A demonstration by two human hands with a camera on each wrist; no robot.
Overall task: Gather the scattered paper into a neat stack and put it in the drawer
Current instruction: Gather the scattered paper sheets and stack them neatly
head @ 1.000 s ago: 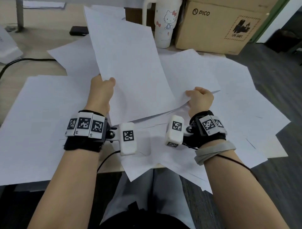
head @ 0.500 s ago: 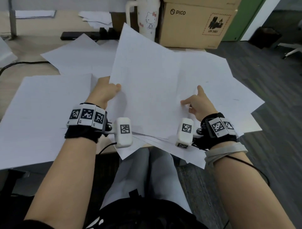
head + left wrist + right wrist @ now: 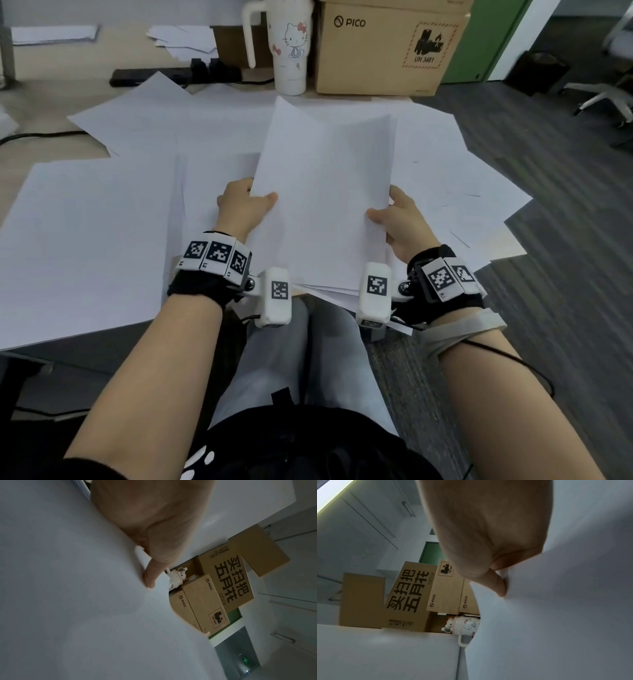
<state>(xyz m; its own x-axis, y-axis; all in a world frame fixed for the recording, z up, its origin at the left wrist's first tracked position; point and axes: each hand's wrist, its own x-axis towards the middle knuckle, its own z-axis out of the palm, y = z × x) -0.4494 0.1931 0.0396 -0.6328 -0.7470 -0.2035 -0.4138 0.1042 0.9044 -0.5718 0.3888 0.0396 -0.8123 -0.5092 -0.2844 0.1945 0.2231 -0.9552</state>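
A small stack of white paper [image 3: 325, 205] is held a little above the desk, in front of me. My left hand [image 3: 245, 205] grips its left edge, thumb on top, and my right hand [image 3: 394, 219] grips its right edge the same way. In the left wrist view my thumb [image 3: 152, 573] presses on the paper stack [image 3: 77, 588]; in the right wrist view my thumb [image 3: 498, 585] lies on the sheet [image 3: 556, 601]. More loose sheets [image 3: 85, 240] lie scattered over the desk, several overhanging its right edge [image 3: 479, 192]. No drawer is in view.
A Hello Kitty tumbler [image 3: 291, 48] and a PICO cardboard box [image 3: 390, 44] stand at the back of the desk. A black power strip [image 3: 154, 77] lies behind the sheets. Grey floor and an office chair base [image 3: 603, 96] are to the right.
The sheets held up in the left hand came down and turned upright over the pile. My right hand moved from pointing on the paper to gripping the stack's right edge.
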